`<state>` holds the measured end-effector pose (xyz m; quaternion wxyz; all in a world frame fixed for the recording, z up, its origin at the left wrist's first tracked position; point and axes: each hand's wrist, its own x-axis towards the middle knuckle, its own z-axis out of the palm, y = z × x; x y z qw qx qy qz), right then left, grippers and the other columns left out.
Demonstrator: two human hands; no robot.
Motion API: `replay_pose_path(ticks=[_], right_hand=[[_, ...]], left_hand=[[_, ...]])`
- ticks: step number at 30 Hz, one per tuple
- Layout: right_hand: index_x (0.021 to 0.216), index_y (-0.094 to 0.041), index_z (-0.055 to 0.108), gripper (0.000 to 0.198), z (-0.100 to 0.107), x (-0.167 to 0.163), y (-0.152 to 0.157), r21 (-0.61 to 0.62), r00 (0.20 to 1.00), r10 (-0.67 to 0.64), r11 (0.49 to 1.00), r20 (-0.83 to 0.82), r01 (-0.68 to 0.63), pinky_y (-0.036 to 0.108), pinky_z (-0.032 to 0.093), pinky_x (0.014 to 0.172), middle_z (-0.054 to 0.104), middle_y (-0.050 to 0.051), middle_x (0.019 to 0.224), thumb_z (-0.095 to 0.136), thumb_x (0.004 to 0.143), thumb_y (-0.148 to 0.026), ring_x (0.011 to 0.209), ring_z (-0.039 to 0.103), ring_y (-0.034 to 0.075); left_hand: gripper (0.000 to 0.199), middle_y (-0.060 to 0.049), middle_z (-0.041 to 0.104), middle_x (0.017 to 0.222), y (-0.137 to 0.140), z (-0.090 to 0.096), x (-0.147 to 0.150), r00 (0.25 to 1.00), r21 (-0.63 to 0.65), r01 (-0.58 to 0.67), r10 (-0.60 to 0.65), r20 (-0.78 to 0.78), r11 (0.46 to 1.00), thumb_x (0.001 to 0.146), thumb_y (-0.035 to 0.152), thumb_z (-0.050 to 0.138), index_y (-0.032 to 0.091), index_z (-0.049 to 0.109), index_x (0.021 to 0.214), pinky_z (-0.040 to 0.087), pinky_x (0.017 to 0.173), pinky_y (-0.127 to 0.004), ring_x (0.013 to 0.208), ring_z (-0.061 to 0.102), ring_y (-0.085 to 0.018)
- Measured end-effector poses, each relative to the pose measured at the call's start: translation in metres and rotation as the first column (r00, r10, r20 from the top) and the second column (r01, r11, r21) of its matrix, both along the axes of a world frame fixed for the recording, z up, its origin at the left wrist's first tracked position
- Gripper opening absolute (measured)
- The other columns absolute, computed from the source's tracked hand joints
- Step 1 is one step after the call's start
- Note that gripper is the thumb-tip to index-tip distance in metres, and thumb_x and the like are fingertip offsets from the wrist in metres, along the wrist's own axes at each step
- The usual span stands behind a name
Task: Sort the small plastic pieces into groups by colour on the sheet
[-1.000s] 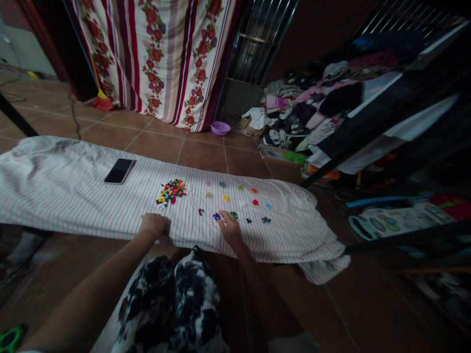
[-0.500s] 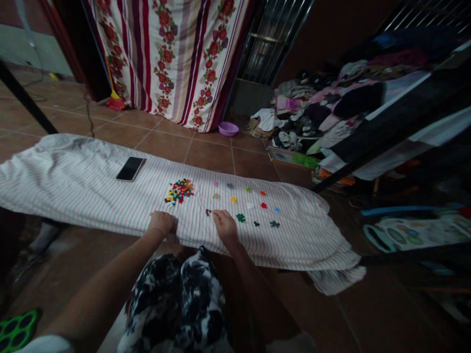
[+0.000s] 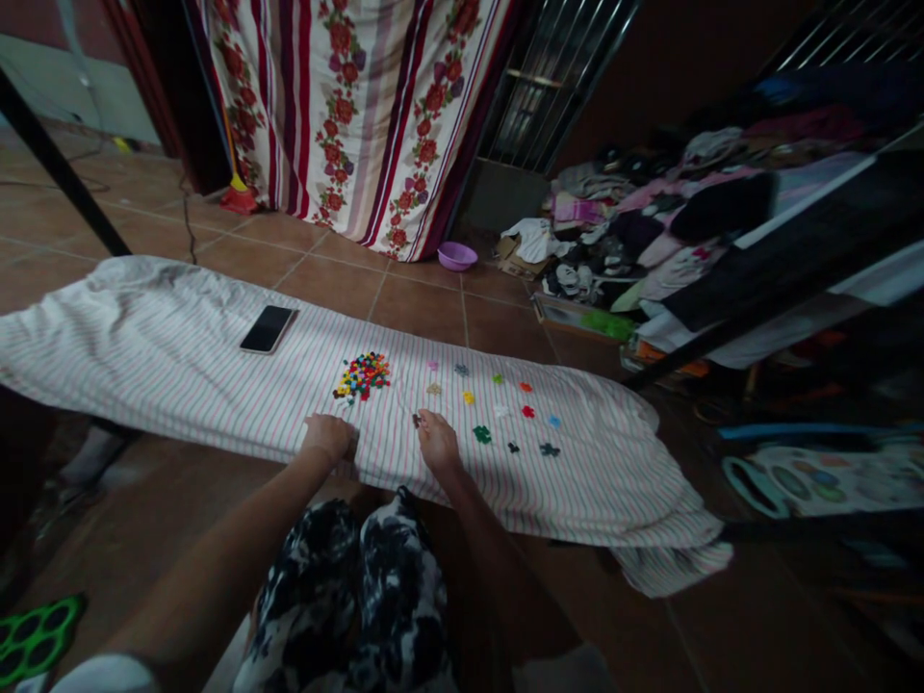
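Note:
My right hand point(image 3: 438, 445) is over the striped cloth, its fingers pinched together at a few small brown pieces point(image 3: 417, 421). Whatever sits between the fingertips is too small to make out. Near the front edge of the cloth rests my left hand point(image 3: 330, 438), fingers curled in and mostly hidden. Just beyond it lies a mixed pile of small coloured pieces point(image 3: 365, 375). Right of my right hand are little single-colour groups, among them dark green pieces point(image 3: 481, 435), black pieces point(image 3: 513, 448), yellow pieces point(image 3: 469, 397) and red pieces point(image 3: 528, 412).
The striped cloth point(image 3: 180, 356) covers a long, low surface. A phone point(image 3: 268, 329) lies on its left part. On the tiled floor beyond stand a purple basin point(image 3: 457, 256) and a red broom point(image 3: 239, 198). Clothes point(image 3: 650, 221) are heaped at the right, near dark poles.
The whole view has shifted slightly, so the scene sits a little further right. My right hand stays by the brown pieces and now covers part of them. My left hand keeps its place.

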<state>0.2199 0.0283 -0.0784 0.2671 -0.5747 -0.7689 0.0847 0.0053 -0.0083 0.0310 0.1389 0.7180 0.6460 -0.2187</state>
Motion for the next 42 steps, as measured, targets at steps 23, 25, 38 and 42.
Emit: replay_pose_path(ticks=[23,25,38,42], right_hand=[[0.111,-0.019,0.065,0.033,0.029,-0.003,-0.006,-0.036,0.997,-0.039,0.999,-0.069,0.037,0.031,0.047,0.090,0.067,0.009,0.106,0.044,0.086,-0.015,0.095,0.061,0.019],[0.111,-0.020,0.066,0.032,0.033,-0.008,-0.005,-0.009,0.996,0.005,1.000,-0.085,-0.005,0.031,0.047,0.090,0.066,0.008,0.105,0.043,0.088,-0.018,0.097,0.061,0.019],[0.114,-0.022,0.065,0.030,0.034,-0.096,0.005,-0.155,0.976,0.213,0.964,-0.053,-0.218,0.027,0.045,0.088,0.065,0.006,0.106,0.046,0.091,-0.017,0.097,0.060,0.016],[0.116,-0.023,0.064,0.032,0.034,-0.116,0.007,-0.217,0.987,0.160,0.963,-0.008,-0.158,0.025,0.045,0.085,0.063,0.006,0.108,0.046,0.091,-0.017,0.097,0.059,0.016]], left_hand=[[0.030,-0.019,0.069,0.110,0.000,-0.007,-0.003,1.000,0.029,0.020,-0.021,0.008,0.999,0.083,0.022,0.052,0.015,0.071,0.105,0.047,0.090,-0.049,0.104,0.064,-0.031],[0.030,-0.020,0.069,0.111,0.000,-0.008,-0.003,1.000,0.033,0.019,-0.019,0.008,0.999,0.084,0.020,0.050,0.014,0.071,0.105,0.048,0.089,-0.050,0.104,0.064,-0.032],[0.031,-0.022,0.069,0.106,0.003,-0.010,-0.001,1.000,0.025,-0.006,0.005,0.017,1.000,0.083,0.023,0.050,0.014,0.071,0.105,0.045,0.091,-0.052,0.105,0.064,-0.032],[0.032,-0.021,0.070,0.106,0.004,-0.010,-0.001,1.000,0.021,-0.017,0.016,0.018,1.000,0.082,0.023,0.051,0.013,0.070,0.105,0.045,0.091,-0.050,0.104,0.064,-0.032]])
